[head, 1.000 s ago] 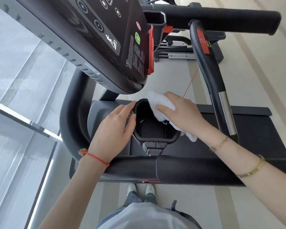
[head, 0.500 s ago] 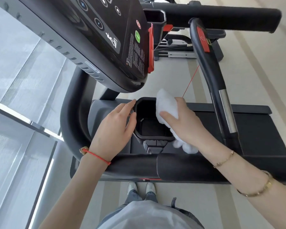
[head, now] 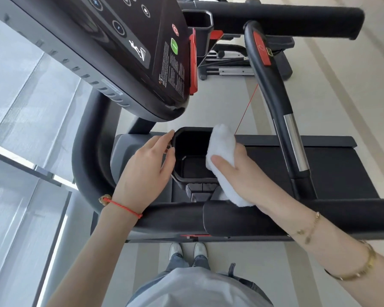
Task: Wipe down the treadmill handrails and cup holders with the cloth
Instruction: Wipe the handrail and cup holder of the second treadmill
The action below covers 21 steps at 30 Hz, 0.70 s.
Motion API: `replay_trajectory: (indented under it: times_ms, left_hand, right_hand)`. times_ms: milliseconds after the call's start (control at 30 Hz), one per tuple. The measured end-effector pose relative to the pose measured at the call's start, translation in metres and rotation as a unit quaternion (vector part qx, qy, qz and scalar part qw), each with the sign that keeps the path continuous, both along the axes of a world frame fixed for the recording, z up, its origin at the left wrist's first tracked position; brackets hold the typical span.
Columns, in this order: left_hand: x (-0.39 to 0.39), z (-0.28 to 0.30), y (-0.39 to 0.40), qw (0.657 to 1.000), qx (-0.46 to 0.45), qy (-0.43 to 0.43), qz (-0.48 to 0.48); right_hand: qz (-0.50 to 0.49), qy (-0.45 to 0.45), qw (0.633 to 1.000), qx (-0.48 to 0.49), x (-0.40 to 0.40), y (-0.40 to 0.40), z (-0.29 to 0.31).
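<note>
A black cup holder [head: 187, 176] sits below the treadmill console, just beyond the near padded handrail [head: 242, 220]. My right hand [head: 246, 173] holds a white cloth [head: 222, 149] against the cup holder's right wall, with my thumb across the cloth. The cloth hangs down past my palm toward the handrail. My left hand [head: 144, 171] rests on the cup holder's left rim, fingers fairly straight and thumb at the edge. A second cup holder [head: 197, 18] shows at the top, next to the far handrail [head: 286, 17].
The dark console [head: 129, 47] overhangs the cup holder from the upper left. A curved grip bar [head: 273, 89] with a red tag and a thin red cord runs down on the right. The treadmill belt [head: 333, 169] lies beyond. My shoes and pale floor are below.
My right hand has lifted the cloth from low inside the cup holder up along its right wall to the rim. My left hand has stayed on the left rim.
</note>
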<state>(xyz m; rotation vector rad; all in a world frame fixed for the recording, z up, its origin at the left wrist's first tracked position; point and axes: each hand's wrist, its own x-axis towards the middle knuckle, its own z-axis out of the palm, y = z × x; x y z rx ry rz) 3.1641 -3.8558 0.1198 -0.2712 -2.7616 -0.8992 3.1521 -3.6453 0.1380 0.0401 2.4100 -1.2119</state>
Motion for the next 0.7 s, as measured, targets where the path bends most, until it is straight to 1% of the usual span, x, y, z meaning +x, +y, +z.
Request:
replay_trajectory:
  times_ms: [100, 233, 333, 400, 467, 567, 633, 700]
  left_hand:
    - [0.0, -0.001, 0.0, 1.0, -0.003, 0.001, 0.001]
    - [-0.001, -0.002, -0.001, 1.0, -0.002, 0.0, 0.004]
    - [-0.001, -0.003, -0.002, 1.0, 0.0, 0.001, 0.005]
    - [-0.002, -0.003, -0.002, 1.0, 0.003, 0.003, 0.009]
    - [-0.001, -0.003, -0.002, 1.0, 0.002, 0.004, 0.01]
    - [-0.001, -0.003, -0.002, 1.0, 0.0, 0.005, 0.009]
    - [-0.002, -0.004, -0.003, 1.0, -0.001, 0.007, 0.01]
    - [-0.003, -0.006, -0.004, 1.0, 0.005, 0.007, 0.011]
  right_hand:
    - [-0.005, -0.004, 1.0, 0.015, -0.022, -0.002, 0.003]
    - [0.057, 0.077, 0.994, 0.06, -0.055, -0.004, 0.008]
    - [0.137, 0.149, 0.978, 0.05, -0.042, 0.011, 0.005]
    - [0.205, 0.195, 0.959, 0.031, -0.027, 0.026, 0.008]
    - [0.291, 0.22, 0.931, 0.024, -0.014, 0.038, 0.012]
    - [0.396, 0.259, 0.878, 0.077, 0.004, 0.041, 0.018]
    - [0.418, 0.286, 0.852, 0.132, 0.008, 0.029, 0.019]
    - [0.408, 0.301, 0.841, 0.187, 0.008, 0.004, 0.02]
